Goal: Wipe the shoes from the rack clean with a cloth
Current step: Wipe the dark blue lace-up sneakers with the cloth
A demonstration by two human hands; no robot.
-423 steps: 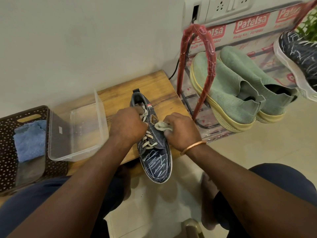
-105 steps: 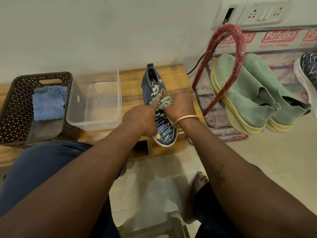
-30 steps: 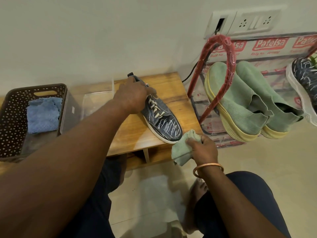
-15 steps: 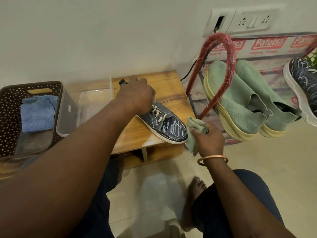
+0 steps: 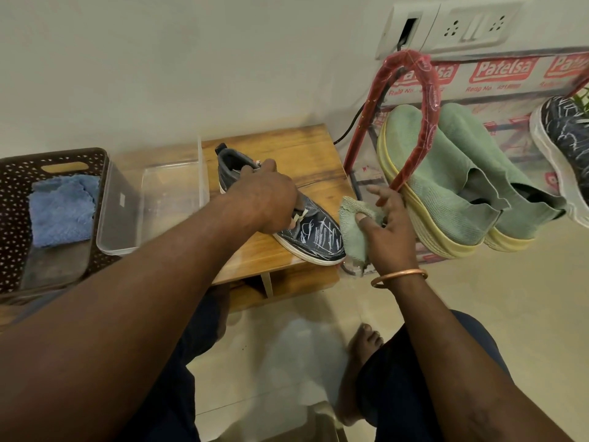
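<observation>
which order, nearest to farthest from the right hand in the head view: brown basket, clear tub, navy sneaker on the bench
1. Navy sneaker, just left of the right hand, which pinches the green cloth.
2. Clear tub, further left on the bench.
3. Brown basket, far left.

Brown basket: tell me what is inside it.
A blue cloth lies inside the basket, toward its back. In front of the cloth, the basket's dark floor shows. Anything under the cloth is covered and cannot be seen.
</observation>
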